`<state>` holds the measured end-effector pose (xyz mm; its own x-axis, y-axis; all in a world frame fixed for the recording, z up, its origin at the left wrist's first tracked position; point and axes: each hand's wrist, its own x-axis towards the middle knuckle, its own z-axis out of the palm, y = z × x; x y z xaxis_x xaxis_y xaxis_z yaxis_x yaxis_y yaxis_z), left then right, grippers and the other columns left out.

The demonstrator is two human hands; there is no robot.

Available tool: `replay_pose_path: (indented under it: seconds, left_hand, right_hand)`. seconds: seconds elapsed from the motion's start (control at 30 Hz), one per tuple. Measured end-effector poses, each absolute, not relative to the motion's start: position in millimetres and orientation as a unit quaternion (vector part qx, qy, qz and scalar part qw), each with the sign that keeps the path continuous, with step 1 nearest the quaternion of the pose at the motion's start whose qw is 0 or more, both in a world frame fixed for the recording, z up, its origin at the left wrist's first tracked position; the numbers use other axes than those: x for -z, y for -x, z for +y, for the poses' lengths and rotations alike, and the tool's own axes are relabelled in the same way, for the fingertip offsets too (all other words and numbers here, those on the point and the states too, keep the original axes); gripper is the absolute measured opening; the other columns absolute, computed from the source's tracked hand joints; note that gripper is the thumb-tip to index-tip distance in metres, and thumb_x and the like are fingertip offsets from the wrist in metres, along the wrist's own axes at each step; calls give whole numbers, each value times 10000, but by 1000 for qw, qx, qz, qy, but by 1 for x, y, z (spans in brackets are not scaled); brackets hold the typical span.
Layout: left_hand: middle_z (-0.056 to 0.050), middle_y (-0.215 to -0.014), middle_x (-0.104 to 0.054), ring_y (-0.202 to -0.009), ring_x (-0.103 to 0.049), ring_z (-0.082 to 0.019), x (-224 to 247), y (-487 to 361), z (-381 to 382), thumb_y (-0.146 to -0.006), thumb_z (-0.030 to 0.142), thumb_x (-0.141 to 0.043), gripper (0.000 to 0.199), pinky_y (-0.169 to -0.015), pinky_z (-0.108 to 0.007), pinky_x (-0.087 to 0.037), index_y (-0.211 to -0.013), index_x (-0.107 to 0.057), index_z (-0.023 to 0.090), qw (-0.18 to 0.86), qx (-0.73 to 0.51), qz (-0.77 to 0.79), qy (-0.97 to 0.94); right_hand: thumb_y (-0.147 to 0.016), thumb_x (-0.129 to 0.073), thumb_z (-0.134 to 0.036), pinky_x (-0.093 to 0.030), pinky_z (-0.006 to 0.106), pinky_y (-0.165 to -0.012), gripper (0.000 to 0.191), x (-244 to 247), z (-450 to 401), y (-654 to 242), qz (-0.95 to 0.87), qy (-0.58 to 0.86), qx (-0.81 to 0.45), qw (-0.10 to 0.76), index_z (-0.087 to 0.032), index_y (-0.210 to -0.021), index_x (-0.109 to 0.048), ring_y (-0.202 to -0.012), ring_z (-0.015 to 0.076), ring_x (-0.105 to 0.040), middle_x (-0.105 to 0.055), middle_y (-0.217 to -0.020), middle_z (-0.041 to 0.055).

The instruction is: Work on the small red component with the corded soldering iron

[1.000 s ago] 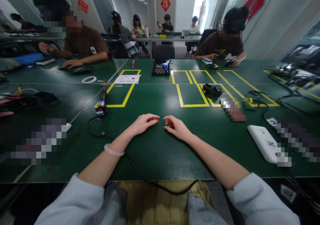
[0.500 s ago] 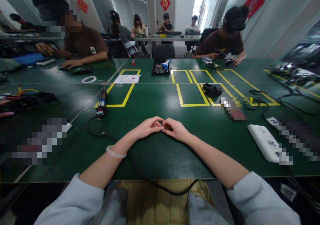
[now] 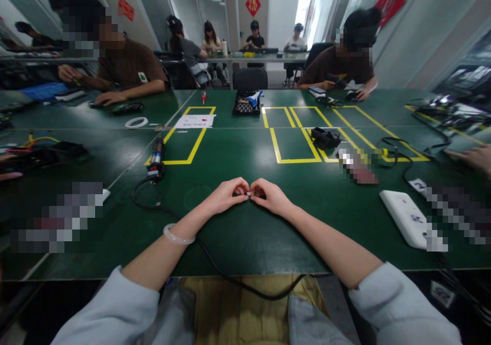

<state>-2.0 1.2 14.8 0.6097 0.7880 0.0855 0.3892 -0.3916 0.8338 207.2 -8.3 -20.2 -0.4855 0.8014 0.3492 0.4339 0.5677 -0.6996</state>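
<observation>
My left hand [image 3: 231, 193] and my right hand [image 3: 267, 196] meet over the middle of the green table, fingertips almost touching. Between them is a small part [image 3: 250, 194] with orange-red and silvery bits, too small to name. The fingers of both hands are pinched on it, my left from one side and my right from the other. Part of it is hidden behind the fingertips. To the left of my left hand lies an electric screwdriver [image 3: 156, 156] with a black cord running under my left forearm.
A black tray [image 3: 241, 111] with small items sits at the back. A black plastic part [image 3: 325, 138] and a white power bank [image 3: 402, 218] lie to the right. A paper sheet [image 3: 195, 121] and a white ring [image 3: 136, 123] are at left. A person's hand [image 3: 475, 156] rests at the right edge.
The small part is turned slightly between my fingertips and shows more of its silvery side. At the right edge another person's hand has come into view.
</observation>
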Motion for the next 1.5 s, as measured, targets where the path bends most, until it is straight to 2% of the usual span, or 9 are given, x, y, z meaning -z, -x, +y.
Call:
replay_pose_path:
  seconds: [0.33, 0.43, 0.57, 0.7, 0.93, 1.07, 1.3, 1.4, 1.5]
  left_hand:
    - [-48, -950, -648, -876, -625, -157, -10, 4, 3, -878, 343, -577, 225, -809, -289, -492, -1018, -556, 169, 421, -236, 371, -794]
    - [-43, -937, -659, -865, -637, -159, -12, 4, 1, -897, 360, -549, 249, -779, -280, -493, -1068, -535, 178, 427, -227, 369, -794]
    - [-19, -943, -664, -877, -642, -162, -18, 2, -3, -857, 340, -606, 293, -795, -277, -488, -1108, -532, 209, 375, -222, 371, -820]
    - [-13, -938, -665, -876, -641, -160, -21, 1, -4, -882, 323, -557, 178, -817, -279, -484, -1021, -572, 213, 316, -216, 374, -845]
    - [-20, -958, -669, -898, -641, -167, -24, 3, -3, -916, 410, -504, 241, -815, -282, -491, -1013, -576, 201, 323, -214, 380, -840]
    - [-47, -1065, -648, -975, -616, -186, -27, 22, 14, -948, 456, -421, 334, -878, -314, -475, -1092, -575, 196, 227, -242, 429, -840]
    - [-169, -1306, -521, -1214, -480, -326, -17, 123, 61, -892, 415, -494, 477, -1020, -483, -373, -1261, -544, 118, -98, -215, 669, -705]
    - [-224, -1360, -463, -1227, -463, -389, -15, 166, 65, -839, 436, -570, 598, -975, -525, -390, -1314, -498, 81, -121, -183, 766, -605]
    - [-247, -1383, -439, -1229, -461, -428, -14, 192, 63, -807, 480, -602, 676, -920, -532, -423, -1341, -462, 89, -62, -133, 826, -544]
  right_hand:
    - [-834, -606, -195, -433, 249, -703, 100, 15, -10, -208, -825, 363, -262, 344, -182, -932, -587, -762, 132, -544, -564, -874, 17]
    - [-852, -591, -216, -431, 245, -667, 66, 14, -9, -208, -802, 372, -306, 354, -180, -907, -596, -695, 120, -531, -588, -807, 4]
    - [-844, -620, -289, -443, 239, -640, 164, 18, -5, -207, -736, 377, -407, 387, -183, -960, -575, -664, 110, -540, -613, -785, -8]
    - [-808, -665, -346, -450, 240, -628, 243, 23, -4, -206, -694, 362, -478, 399, -182, -943, -546, -652, 105, -541, -607, -775, -10]
    - [-808, -640, -276, -442, 245, -638, 173, 17, -8, -206, -726, 369, -436, 384, -178, -926, -561, -638, 101, -524, -586, -750, -22]
    - [-808, -632, -256, -422, 242, -616, 163, 14, -7, -208, -735, 392, -405, 377, -173, -933, -568, -609, 102, -500, -557, -707, -33]
    - [-813, -634, -245, -418, 240, -628, 156, 16, -6, -211, -747, 392, -392, 366, -171, -940, -581, -633, 107, -508, -565, -723, -25]
    - [-815, -631, -244, -418, 239, -632, 156, 17, -6, -211, -747, 393, -393, 364, -174, -946, -583, -635, 107, -508, -564, -719, -28]
    - [-814, -631, -249, -416, 238, -629, 162, 17, -6, -210, -743, 397, -396, 366, -173, -950, -582, -637, 106, -509, -563, -725, -27]
